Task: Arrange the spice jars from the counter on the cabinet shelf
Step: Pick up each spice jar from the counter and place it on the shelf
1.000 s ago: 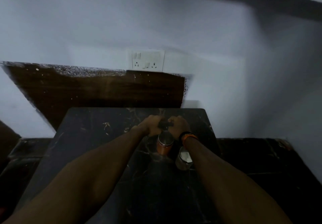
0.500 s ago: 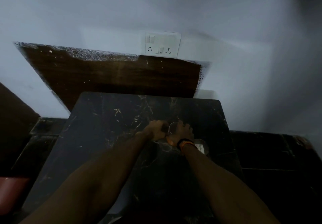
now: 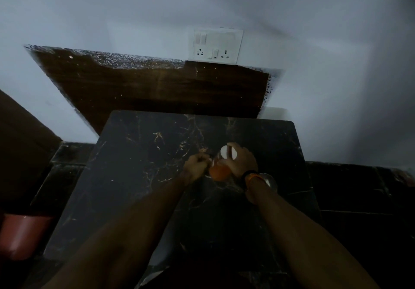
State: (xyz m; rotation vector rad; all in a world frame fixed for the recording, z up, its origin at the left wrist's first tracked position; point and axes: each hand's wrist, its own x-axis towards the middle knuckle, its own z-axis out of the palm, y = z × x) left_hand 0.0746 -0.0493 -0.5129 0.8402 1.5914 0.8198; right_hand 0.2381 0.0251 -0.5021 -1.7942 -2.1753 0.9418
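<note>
A spice jar with orange contents (image 3: 219, 173) stands on the dark marble counter (image 3: 143, 176), its pale round top (image 3: 224, 151) facing the camera. My right hand (image 3: 241, 161) wraps around the jar's upper part, thumb across the top. On the jar's left side my left hand (image 3: 196, 165) presses as a closed fist; whether anything is inside it is hidden. A second jar with a pale top (image 3: 268, 181) stands just right of my right wrist, partly covered by it. No cabinet shelf is in view.
A dark wooden board (image 3: 157, 91) leans against the white wall behind the counter, under a white socket panel (image 3: 216, 47). Dark floor tiles lie on both sides. A reddish object (image 3: 20, 234) sits low at the left edge.
The view has tipped down and closed in on the counter. The small black thing that both hands held above the jar is gone from sight; my right hand now grips the jar's top.
</note>
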